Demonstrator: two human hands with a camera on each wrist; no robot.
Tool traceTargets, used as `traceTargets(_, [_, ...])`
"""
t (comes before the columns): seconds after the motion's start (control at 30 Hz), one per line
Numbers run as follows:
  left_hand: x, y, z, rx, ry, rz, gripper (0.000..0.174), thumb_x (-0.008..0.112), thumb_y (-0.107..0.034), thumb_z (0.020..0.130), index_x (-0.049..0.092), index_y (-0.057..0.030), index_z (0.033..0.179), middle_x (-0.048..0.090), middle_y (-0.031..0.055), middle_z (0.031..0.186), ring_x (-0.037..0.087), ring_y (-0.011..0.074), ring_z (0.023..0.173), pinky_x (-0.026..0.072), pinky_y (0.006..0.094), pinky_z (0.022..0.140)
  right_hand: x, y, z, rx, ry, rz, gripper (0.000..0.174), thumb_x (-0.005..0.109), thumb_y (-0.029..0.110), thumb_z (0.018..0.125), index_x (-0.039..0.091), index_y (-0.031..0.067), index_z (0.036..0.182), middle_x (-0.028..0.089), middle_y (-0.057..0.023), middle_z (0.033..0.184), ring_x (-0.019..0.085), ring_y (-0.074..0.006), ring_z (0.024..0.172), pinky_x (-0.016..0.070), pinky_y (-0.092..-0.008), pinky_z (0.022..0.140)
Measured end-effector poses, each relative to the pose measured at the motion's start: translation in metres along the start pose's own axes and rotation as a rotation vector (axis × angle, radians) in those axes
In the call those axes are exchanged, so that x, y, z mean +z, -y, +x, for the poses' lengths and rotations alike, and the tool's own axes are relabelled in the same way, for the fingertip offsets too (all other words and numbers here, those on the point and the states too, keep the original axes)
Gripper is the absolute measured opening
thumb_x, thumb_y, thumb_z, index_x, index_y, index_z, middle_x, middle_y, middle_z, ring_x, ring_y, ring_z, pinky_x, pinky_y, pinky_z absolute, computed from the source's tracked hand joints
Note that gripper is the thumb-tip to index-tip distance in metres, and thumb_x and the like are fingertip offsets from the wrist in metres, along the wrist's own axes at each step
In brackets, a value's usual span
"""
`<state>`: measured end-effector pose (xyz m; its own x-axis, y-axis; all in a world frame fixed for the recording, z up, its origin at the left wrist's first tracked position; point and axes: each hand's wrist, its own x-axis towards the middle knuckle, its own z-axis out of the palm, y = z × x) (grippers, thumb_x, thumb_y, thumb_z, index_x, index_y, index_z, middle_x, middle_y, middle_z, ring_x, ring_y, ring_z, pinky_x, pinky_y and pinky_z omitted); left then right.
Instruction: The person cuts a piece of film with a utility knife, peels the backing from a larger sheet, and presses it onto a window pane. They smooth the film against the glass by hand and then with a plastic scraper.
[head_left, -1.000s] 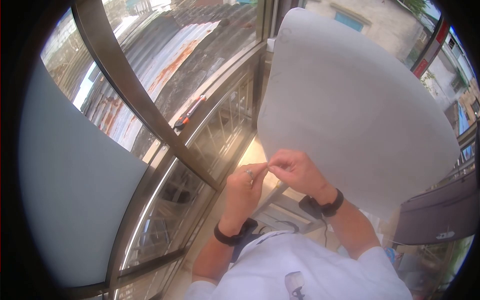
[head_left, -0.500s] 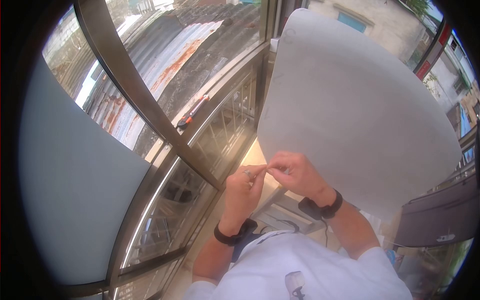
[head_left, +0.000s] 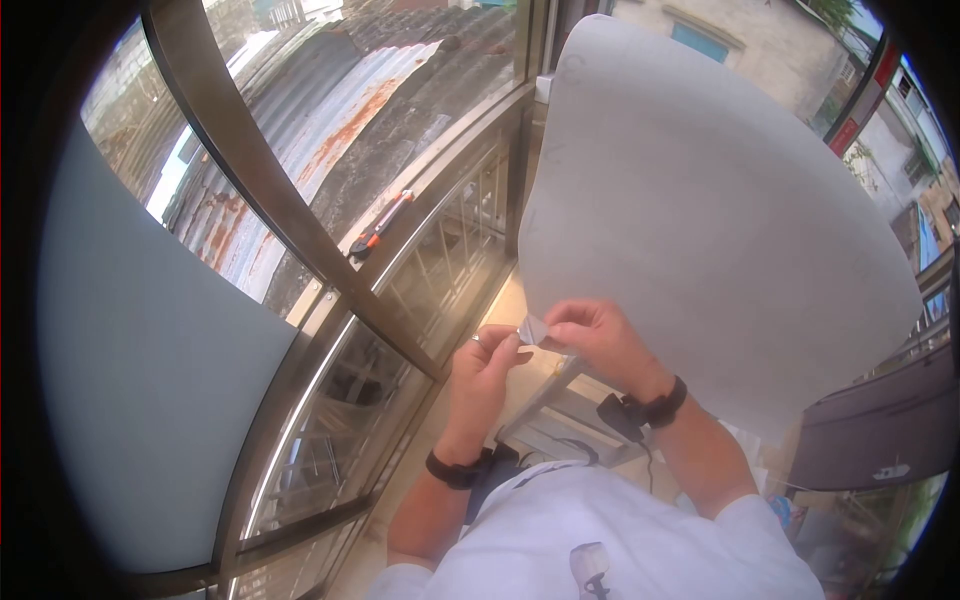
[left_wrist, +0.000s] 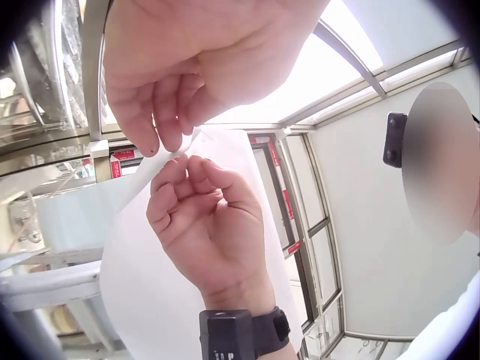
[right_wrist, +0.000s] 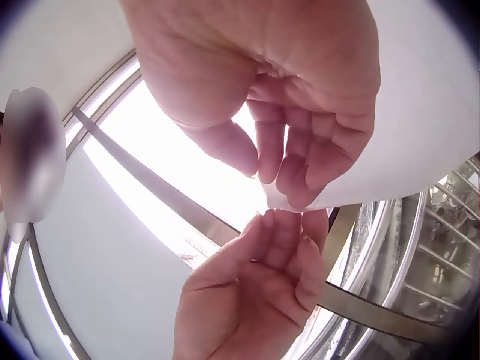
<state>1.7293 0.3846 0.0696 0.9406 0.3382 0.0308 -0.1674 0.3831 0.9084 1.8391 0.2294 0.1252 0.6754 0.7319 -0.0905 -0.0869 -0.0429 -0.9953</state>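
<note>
A large whitish sheet [head_left: 720,210], with faint marks along its left edge, hangs curved ahead of me. Both hands meet at its lower left corner [head_left: 533,327], where a small pale flap is turned up between the fingertips. My right hand [head_left: 605,345] pinches the sheet beside this corner with thumb and fingers. My left hand [head_left: 480,385], wearing a ring, pinches the corner's tip from the left. In the right wrist view the left hand's fingertips [right_wrist: 277,221] lie right below the right hand's, at the sheet's edge. Dark bands circle both wrists.
A metal-framed window with a frosted pane [head_left: 150,370] stands at the left. An orange and black cutter [head_left: 380,227] lies on its ledge. Below the hands is a grey metal frame like a ladder [head_left: 550,405]. A dark panel [head_left: 875,420] stands at the right.
The fingertips of the two hands have drawn slightly apart, and a small pale flap of the corner now shows between them. The sheet and cutter stay in place.
</note>
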Motion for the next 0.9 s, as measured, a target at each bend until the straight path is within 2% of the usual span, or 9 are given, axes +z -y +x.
traceTargets(0.1, [-0.002, 0.002, 0.001, -0.013, 0.028, -0.169, 0.019, 0.054, -0.015, 0.102, 0.063, -0.0006, 0.111, 0.07, 0.0109, 0.109, 0.067, 0.018, 0.101, 0.0539, 0.0332, 0.09, -0.006, -0.004, 0.002, -0.001, 0.018, 0.033, 0.013, 0.06, 0.006, 0.092, 0.068, -0.0034, 0.094, 0.068, -0.0042, 0.089, 0.066, -0.0109, 0.087, 0.0542, -0.0258, 0.083])
traceTargets(0.2, [0.001, -0.001, 0.0, -0.073, 0.01, -0.322, 0.017, 0.051, -0.014, 0.103, 0.059, -0.0006, 0.11, 0.065, 0.01, 0.111, 0.063, 0.0167, 0.105, 0.0527, 0.0347, 0.093, -0.006, -0.004, 0.002, -0.007, -0.004, 0.061, 0.014, 0.059, 0.007, 0.092, 0.067, -0.0036, 0.095, 0.069, -0.005, 0.091, 0.067, -0.0115, 0.087, 0.055, -0.026, 0.083])
traceTargets(0.3, [0.004, 0.001, 0.0, -0.057, -0.001, -0.355, 0.016, 0.049, -0.014, 0.104, 0.057, -0.0022, 0.111, 0.064, 0.01, 0.11, 0.063, 0.017, 0.105, 0.0533, 0.0349, 0.091, -0.001, 0.002, 0.001, -0.012, 0.003, 0.114, 0.014, 0.058, 0.007, 0.093, 0.067, -0.0035, 0.095, 0.069, -0.0062, 0.092, 0.067, -0.0122, 0.086, 0.0559, -0.0259, 0.08])
traceTargets(0.53, [0.005, 0.006, 0.001, -0.075, -0.072, -0.33, 0.019, 0.049, -0.017, 0.105, 0.054, -0.0024, 0.114, 0.064, 0.0091, 0.108, 0.064, 0.0159, 0.101, 0.0538, 0.0343, 0.09, 0.005, -0.003, 0.001, 0.027, -0.041, 0.117, 0.012, 0.056, 0.007, 0.095, 0.064, -0.0019, 0.093, 0.068, -0.0061, 0.09, 0.067, -0.0121, 0.084, 0.0567, -0.0257, 0.078])
traceTargets(0.63, [0.006, 0.008, 0.003, -0.039, -0.123, -0.28, 0.02, 0.05, -0.018, 0.105, 0.054, -0.0013, 0.114, 0.064, 0.009, 0.106, 0.065, 0.0156, 0.097, 0.0551, 0.0325, 0.086, 0.012, -0.007, 0.003, -0.023, -0.09, 0.129, 0.012, 0.056, 0.009, 0.096, 0.064, 0.0001, 0.093, 0.068, -0.005, 0.088, 0.066, -0.0117, 0.08, 0.0565, -0.0254, 0.077])
traceTargets(0.73, [0.01, 0.005, 0.003, -0.033, -0.189, -0.217, 0.02, 0.052, -0.017, 0.104, 0.055, 0.0004, 0.112, 0.065, 0.0092, 0.103, 0.066, 0.0151, 0.093, 0.0566, 0.03, 0.082, 0.023, -0.007, -0.001, -0.059, -0.131, 0.119, 0.01, 0.061, 0.009, 0.094, 0.063, -0.0001, 0.093, 0.067, -0.0048, 0.087, 0.065, -0.011, 0.077, 0.0558, -0.0256, 0.073])
traceTargets(0.8, [0.014, 0.004, 0.002, 0.039, -0.199, -0.159, 0.019, 0.053, -0.016, 0.104, 0.056, 0.0019, 0.11, 0.066, 0.0094, 0.102, 0.067, 0.015, 0.091, 0.0574, 0.0286, 0.078, 0.03, -0.005, -0.008, -0.256, -0.18, -0.343, 0.012, 0.066, 0.008, 0.091, 0.062, -0.0025, 0.092, 0.065, -0.0051, 0.088, 0.063, -0.0102, 0.076, 0.0538, -0.026, 0.068])
traceTargets(0.83, [0.015, 0.004, 0.002, 0.038, -0.199, -0.16, 0.019, 0.053, -0.016, 0.104, 0.056, 0.0019, 0.11, 0.066, 0.0094, 0.102, 0.067, 0.015, 0.091, 0.0574, 0.0286, 0.078, 0.032, -0.007, -0.009, -0.255, -0.18, -0.344, 0.012, 0.066, 0.008, 0.091, 0.062, -0.0025, 0.092, 0.065, -0.0051, 0.088, 0.063, -0.0102, 0.076, 0.0538, -0.026, 0.068])
traceTargets(0.9, [0.017, 0.005, 0.002, 0.079, -0.185, -0.142, 0.018, 0.053, -0.015, 0.103, 0.057, 0.002, 0.108, 0.066, 0.0096, 0.102, 0.068, 0.0149, 0.092, 0.0575, 0.0286, 0.078, 0.035, -0.011, -0.01, -0.345, -0.273, -0.545, 0.011, 0.068, 0.009, 0.09, 0.063, 0.0002, 0.092, 0.063, -0.001, 0.089, 0.057, -0.0075, 0.075, 0.047, -0.0253, 0.066])
